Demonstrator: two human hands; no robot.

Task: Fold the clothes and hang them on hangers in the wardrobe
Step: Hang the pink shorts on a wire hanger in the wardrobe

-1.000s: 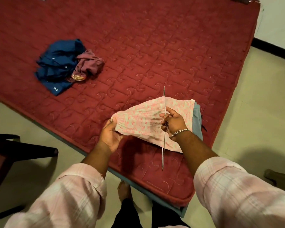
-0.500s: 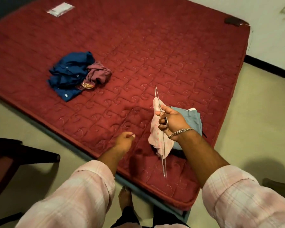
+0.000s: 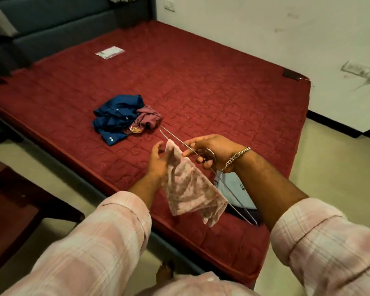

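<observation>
The pale pink floral cloth garment (image 3: 186,186) hangs over the thin silver wire hanger (image 3: 192,149), which I hold above the near edge of the bed; my right hand (image 3: 212,151) has its fingers curled round the hanger's wire near the middle, a silver chain bracelet (image 3: 236,158) on that wrist; my left hand (image 3: 158,161) touches the garment's upper edge with loosely bent fingers, and whether it actually pinches the cloth I cannot tell; under my right forearm a folded light blue garment (image 3: 233,189) lies on the dark red quilted mattress (image 3: 201,92); farther out on the mattress a crumpled dark blue shirt (image 3: 115,118) touches a bunched mauve garment (image 3: 149,119); a small white packet (image 3: 109,52) lies near the far end.
</observation>
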